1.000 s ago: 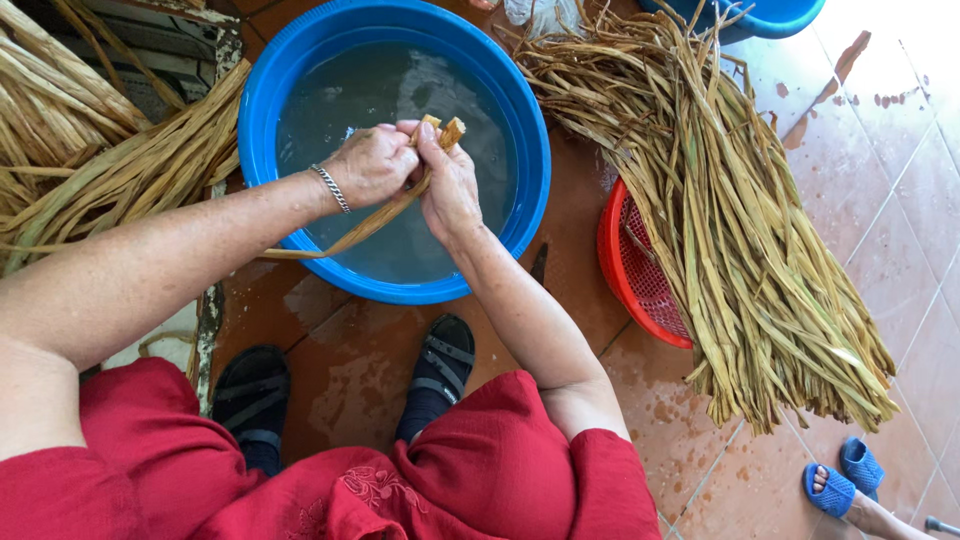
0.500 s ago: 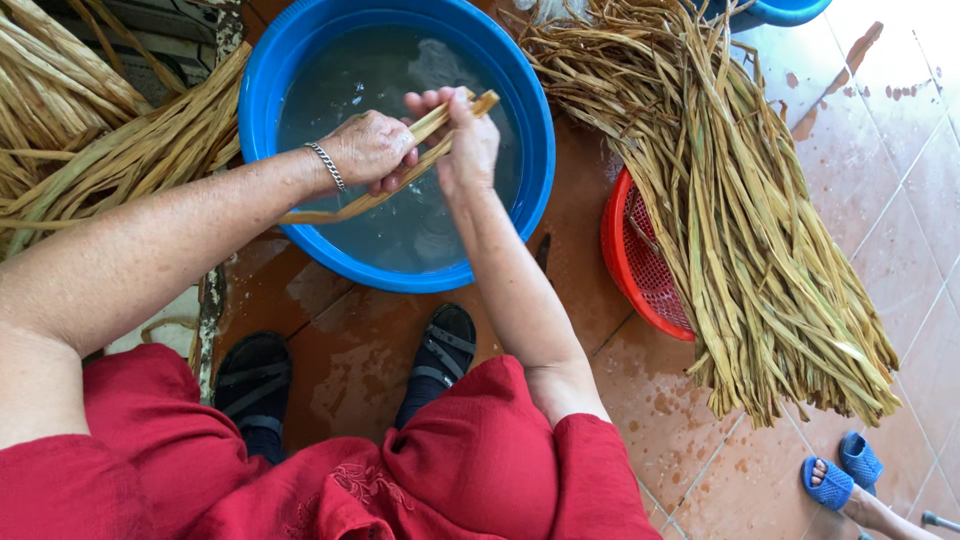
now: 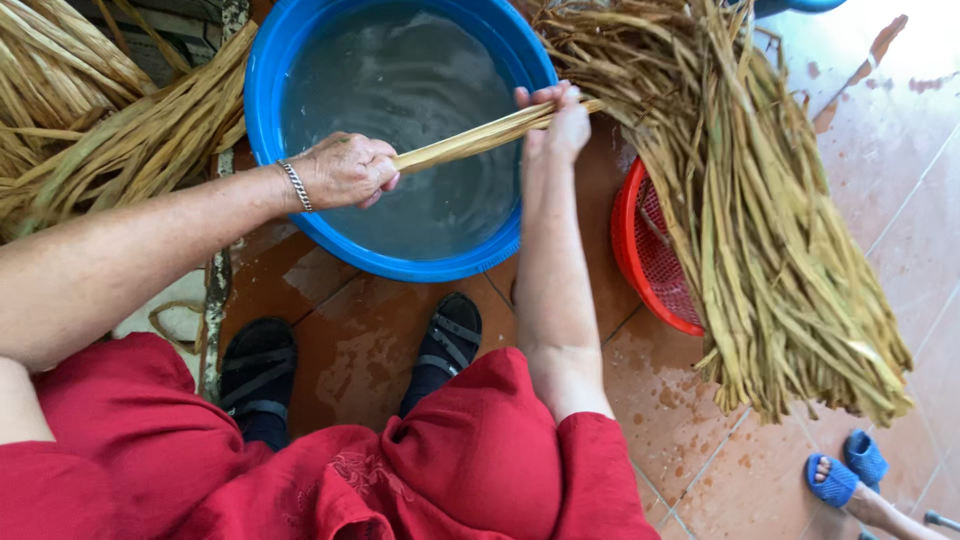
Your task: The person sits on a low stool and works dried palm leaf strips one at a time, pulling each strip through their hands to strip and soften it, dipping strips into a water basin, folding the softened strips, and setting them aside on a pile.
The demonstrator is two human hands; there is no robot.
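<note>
A round blue basin [image 3: 290, 70] full of cloudy water stands on the tiled floor in front of me. My left hand [image 3: 345, 170], with a metal bracelet at the wrist, grips one end of a long tan reed strip [image 3: 470, 142] over the water. My right hand [image 3: 562, 118] holds the same strip further along, at the basin's right rim. The strip stretches almost straight between both hands. Its far end points toward a big pile of dried reeds [image 3: 750, 200] on the right.
A red mesh basket [image 3: 650, 250] sits under the reed pile. More reed bundles [image 3: 90, 130] lie at the left. My sandalled feet [image 3: 350, 365] rest on wet tiles below the basin. Another person's foot in a blue sandal [image 3: 845, 475] shows bottom right.
My right hand has slid rightward along the strip, from above the water to the basin's right rim. The strip is now pulled out longer between both hands.
</note>
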